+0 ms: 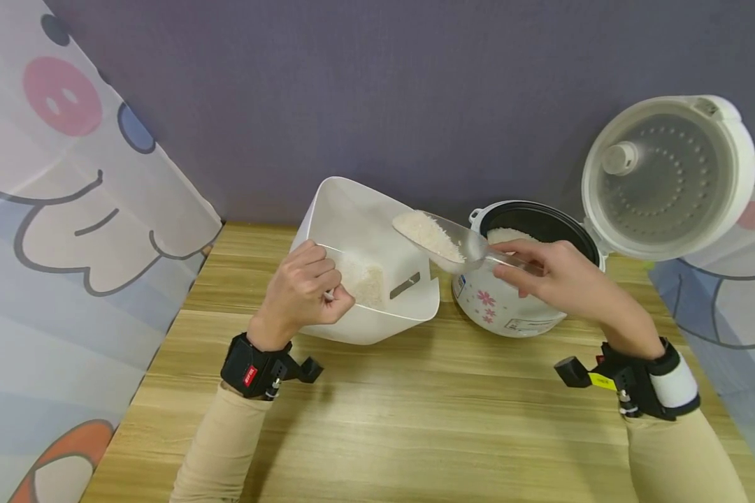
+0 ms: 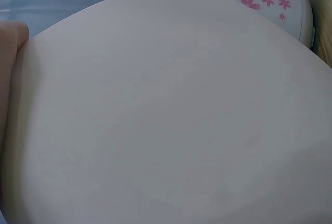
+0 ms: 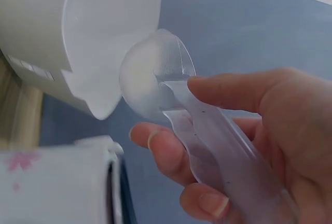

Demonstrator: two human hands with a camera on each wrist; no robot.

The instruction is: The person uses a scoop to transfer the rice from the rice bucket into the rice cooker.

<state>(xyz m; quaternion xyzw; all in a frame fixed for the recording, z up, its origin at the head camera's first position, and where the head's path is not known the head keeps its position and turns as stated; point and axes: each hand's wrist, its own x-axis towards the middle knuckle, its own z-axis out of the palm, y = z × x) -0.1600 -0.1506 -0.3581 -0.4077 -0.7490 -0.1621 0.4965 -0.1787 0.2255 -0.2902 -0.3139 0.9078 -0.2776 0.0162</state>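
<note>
My left hand (image 1: 305, 285) grips the left rim of a white rice bin (image 1: 377, 325), which stands tilted with its mouth toward me and some rice (image 1: 366, 285) at the bottom. In the left wrist view the bin's wall (image 2: 166, 105) fills nearly everything. My right hand (image 1: 550, 272) holds a clear plastic scoop (image 1: 475, 246) by its handle. White rice is heaped in the scoop, whose tip reaches over the bin's right edge. Below the right hand is a white rice cooker (image 1: 506, 311) with pink flowers, rice showing inside its dark pot.
The cooker's lid (image 1: 667, 178) stands open on the right. A wooden table (image 1: 415, 426) lies under everything, with a grey-purple wall (image 1: 377, 91) behind. Cartoon-printed curtains (image 1: 94, 230) hang at both sides.
</note>
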